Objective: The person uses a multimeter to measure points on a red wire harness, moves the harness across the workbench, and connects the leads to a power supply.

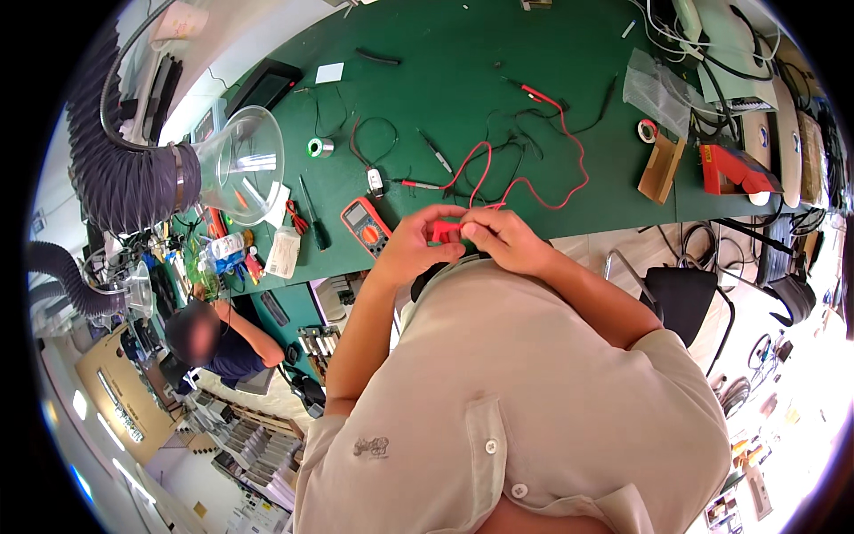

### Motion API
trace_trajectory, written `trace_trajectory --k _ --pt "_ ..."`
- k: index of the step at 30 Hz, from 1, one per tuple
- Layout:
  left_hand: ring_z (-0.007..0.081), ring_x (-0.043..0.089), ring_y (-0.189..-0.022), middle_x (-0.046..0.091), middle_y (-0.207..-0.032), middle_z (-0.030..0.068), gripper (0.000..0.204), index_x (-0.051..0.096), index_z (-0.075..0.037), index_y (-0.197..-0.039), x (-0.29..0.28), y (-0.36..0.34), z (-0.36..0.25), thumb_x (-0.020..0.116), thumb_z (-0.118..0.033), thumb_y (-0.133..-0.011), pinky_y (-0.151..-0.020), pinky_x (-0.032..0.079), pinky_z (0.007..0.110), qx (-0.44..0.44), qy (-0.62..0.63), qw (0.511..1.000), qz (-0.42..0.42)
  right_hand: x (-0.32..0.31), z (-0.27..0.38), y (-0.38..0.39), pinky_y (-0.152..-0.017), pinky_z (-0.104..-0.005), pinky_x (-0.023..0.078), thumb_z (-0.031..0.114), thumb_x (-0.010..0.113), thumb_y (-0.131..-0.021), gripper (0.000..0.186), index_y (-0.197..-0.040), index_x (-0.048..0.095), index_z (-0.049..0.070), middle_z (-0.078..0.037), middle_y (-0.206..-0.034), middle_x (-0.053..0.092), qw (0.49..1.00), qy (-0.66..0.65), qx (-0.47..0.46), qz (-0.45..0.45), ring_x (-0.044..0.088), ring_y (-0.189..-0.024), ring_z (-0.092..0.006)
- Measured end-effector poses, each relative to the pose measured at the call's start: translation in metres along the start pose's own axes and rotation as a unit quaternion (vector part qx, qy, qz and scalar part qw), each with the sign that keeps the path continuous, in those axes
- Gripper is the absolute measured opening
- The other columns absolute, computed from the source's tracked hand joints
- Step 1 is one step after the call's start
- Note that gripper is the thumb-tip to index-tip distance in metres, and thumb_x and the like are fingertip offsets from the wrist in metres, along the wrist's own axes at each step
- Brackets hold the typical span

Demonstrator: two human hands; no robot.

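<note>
Grn bench [427, 98]; LH [416, 242], RH [514, 242] curled close together

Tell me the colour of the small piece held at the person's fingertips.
The small piece is red, seen best in the head view.

Surface [587, 27] looks matt and pretty smooth. Hood [253, 142] at ten o'clock: glossy clear plastic, with a ridged plasticky hose [120, 187] between nine and ten. Over at two, dull cardboard box [660, 171] plus shiny, bumpy plastic wrap [654, 89]. Little red piece [442, 231] near one looks like smooth plastic. Shirt [569, 356] at five's matt cloth.
</note>
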State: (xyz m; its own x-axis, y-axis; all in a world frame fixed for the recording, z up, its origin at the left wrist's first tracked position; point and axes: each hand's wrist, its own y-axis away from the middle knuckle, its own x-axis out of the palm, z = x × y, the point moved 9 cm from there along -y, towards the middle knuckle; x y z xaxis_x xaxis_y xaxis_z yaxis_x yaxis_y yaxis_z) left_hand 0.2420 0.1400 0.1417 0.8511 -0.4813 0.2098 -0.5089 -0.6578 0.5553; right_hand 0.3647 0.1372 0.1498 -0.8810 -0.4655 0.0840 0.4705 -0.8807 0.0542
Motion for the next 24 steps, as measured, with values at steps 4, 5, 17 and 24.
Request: trace_trajectory --k 4,5,17,24 --pt "0.0122 0.063 -0.078 0.062 -0.089 0.0048 0.047 0.057 0.001 -0.128 0.008 -0.001 0.000 0.074 -0.001 -0.084 -0.073 0.059 0.028 0.001 0.101 0.995 0.005 -0.013 -0.011 -0.003 -0.057 -0.0287 0.036 0.021 0.051 -0.105 0.023 -0.100 0.061 0.001 0.001 -0.071 0.047 0.990 -0.131 0.032 -0.047 0.041 -0.065 -0.0083" --pt "0.0119 0.063 -0.079 0.061 -0.090 0.0042 0.047 0.057 0.000 -0.128 0.005 -0.001 0.001 0.074 -0.002 -0.085 -0.074 0.059 0.028 0.011 0.142 0.990 -0.017 -0.016 -0.014 -0.004 -0.060 -0.0267 0.041 0.021 0.053 -0.105 0.023 -0.102 0.061 0.000 0.001 -0.075 0.053 0.992 -0.110 0.035 -0.056 0.046 -0.068 -0.0073" --pt "0.0142 0.067 -0.083 0.065 -0.094 0.0079 0.032 0.058 0.000 -0.126 -0.071 0.034 -0.012 0.064 -0.009 -0.096 -0.075 0.061 0.025 0.125 0.301 0.938 -0.118 -0.082 -0.030 0.017 -0.058 -0.0242 0.040 0.018 0.054 -0.103 0.022 -0.104 0.063 -0.002 0.000 -0.072 0.054 0.963 -0.189 0.071 -0.177 0.048 -0.063 -0.0086" --pt "0.0102 0.055 -0.090 0.058 -0.106 0.0040 0.032 0.057 -0.001 -0.123 -0.122 0.124 -0.123 0.067 -0.007 -0.094 -0.065 0.052 0.017 0.286 0.328 0.895 -0.103 -0.221 0.085 0.072 -0.055 -0.0244 0.034 0.017 0.053 -0.102 0.020 -0.106 0.063 0.000 -0.001 -0.073 0.050 0.919 -0.236 -0.088 -0.303 0.043 -0.062 -0.0104"
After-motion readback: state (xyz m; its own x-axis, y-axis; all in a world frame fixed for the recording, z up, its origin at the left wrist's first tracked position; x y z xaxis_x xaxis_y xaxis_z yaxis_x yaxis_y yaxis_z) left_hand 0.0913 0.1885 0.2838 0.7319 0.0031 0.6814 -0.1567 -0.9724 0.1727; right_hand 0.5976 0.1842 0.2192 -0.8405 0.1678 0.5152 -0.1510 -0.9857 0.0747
